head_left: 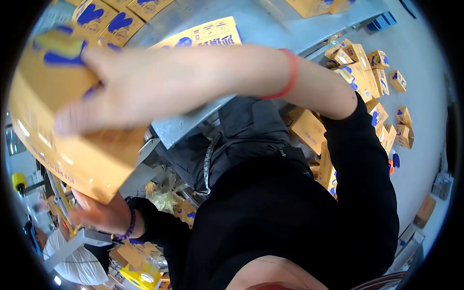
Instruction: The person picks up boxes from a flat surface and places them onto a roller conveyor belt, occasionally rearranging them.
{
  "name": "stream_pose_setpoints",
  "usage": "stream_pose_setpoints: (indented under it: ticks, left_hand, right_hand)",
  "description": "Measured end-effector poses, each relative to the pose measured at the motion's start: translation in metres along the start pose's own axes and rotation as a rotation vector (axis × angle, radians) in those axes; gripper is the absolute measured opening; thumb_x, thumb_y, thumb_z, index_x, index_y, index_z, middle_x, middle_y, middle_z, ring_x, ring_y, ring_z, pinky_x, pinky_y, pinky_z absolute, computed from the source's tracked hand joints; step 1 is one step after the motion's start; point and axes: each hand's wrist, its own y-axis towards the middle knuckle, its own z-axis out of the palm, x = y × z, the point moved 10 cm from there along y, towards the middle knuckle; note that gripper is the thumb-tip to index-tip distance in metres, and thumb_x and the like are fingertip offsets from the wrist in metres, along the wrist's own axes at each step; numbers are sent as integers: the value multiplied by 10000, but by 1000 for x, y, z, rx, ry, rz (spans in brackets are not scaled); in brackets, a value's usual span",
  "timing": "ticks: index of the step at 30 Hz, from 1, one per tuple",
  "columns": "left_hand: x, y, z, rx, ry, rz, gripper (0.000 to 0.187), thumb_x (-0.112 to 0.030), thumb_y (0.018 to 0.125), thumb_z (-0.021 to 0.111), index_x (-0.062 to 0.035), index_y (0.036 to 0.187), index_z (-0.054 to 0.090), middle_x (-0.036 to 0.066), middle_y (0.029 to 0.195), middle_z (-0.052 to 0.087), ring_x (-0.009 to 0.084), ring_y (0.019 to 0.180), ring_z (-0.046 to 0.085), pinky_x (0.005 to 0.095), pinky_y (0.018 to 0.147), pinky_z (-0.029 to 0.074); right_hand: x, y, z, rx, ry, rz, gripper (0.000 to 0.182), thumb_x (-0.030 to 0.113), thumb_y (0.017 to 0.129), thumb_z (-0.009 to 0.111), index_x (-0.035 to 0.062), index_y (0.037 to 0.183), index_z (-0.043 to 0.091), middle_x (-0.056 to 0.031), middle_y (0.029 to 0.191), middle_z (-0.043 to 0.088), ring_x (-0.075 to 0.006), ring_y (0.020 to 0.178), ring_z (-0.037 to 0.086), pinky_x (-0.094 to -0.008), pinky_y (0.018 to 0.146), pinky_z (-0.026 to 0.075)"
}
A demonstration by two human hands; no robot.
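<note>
You hold a yellow carton [72, 145] with blue print close to the camera, between both hands. One hand [121, 92], with a red band on its wrist, lies flat on the upper face of the carton, fingers spread and pressed on it. The other hand [104, 215], with a purple bead bracelet, grips the carton from below. I cannot tell which hand is left or right. Behind is the grey counter [261, 24]. Many similar small boxes [367, 77] lie on the floor.
</note>
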Motion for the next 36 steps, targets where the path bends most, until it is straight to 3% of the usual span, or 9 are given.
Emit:
stream_pose_setpoints:
  ticks: [4,7,13,18,24,26,28,32,36]
  left_hand:
    - [26,5,-82,-73,4,-119,587,-393,1032,487,-30,1488,419,178,1429,523,304,1299,523,482,1058,421]
    - [79,-5,-145,-167,293,-300,620,-382,1014,570,45,1443,436,185,1397,546,268,1269,544,415,1085,401]
    - [101,19,-146,-195,517,-285,554,-379,976,665,40,1321,559,114,1240,646,174,1122,617,313,957,457]
    - [-7,-23,-15,-248,1441,710,419,-157,972,667,25,1335,566,207,1371,510,303,1308,500,409,1112,404]
    - [29,-57,100,359,798,592,329,-6,840,712,-21,1169,693,177,1299,590,301,1154,593,389,955,512]
    - [40,-45,125,445,765,579,430,-26,823,728,-20,1250,669,169,1356,571,319,1222,566,412,1025,474]
    - [62,-34,148,596,885,544,649,-146,794,801,-25,1387,568,177,1474,486,364,1368,456,443,1134,373]
    - [107,-35,166,833,752,313,954,-296,705,880,-24,1498,425,175,1576,368,378,1494,275,455,1208,252]
    - [125,-38,162,889,664,282,1136,-374,604,924,-7,1523,365,182,1600,325,378,1526,194,462,1220,227]
  right_hand:
    - [-21,15,69,444,-433,-118,980,696,832,638,-45,1442,440,-370,1320,528,-464,1256,532,-465,1019,470]
    - [-21,-2,17,162,-934,-504,797,603,858,689,27,1388,540,-261,1307,562,-399,1258,520,-440,1049,431]
    - [-120,-17,-59,58,-1423,-240,1084,686,671,763,93,1507,411,-321,1370,490,-469,1294,465,-577,1053,370]
    - [-106,-8,-77,243,-1143,100,1155,710,687,739,22,1529,349,-336,1391,496,-412,1276,531,-437,1074,421]
    - [-139,-30,-91,132,159,637,825,605,922,610,-20,1435,451,-237,1420,520,-334,1411,423,-400,1124,378]
    - [-159,-36,-90,92,132,627,769,593,969,542,-15,1433,463,-244,1437,498,-299,1404,433,-384,1131,374]
    - [-147,-21,-118,-89,-943,266,730,556,985,546,-23,1423,472,-245,1428,503,-270,1387,452,-376,1117,392]
    - [-75,-36,-86,-84,-1020,-334,488,282,925,713,58,1343,594,-164,1413,539,-316,1325,500,-388,1091,418]
    - [-58,-54,-39,137,-953,-362,325,215,882,718,62,1167,680,-140,1255,617,-322,1201,562,-404,1014,465]
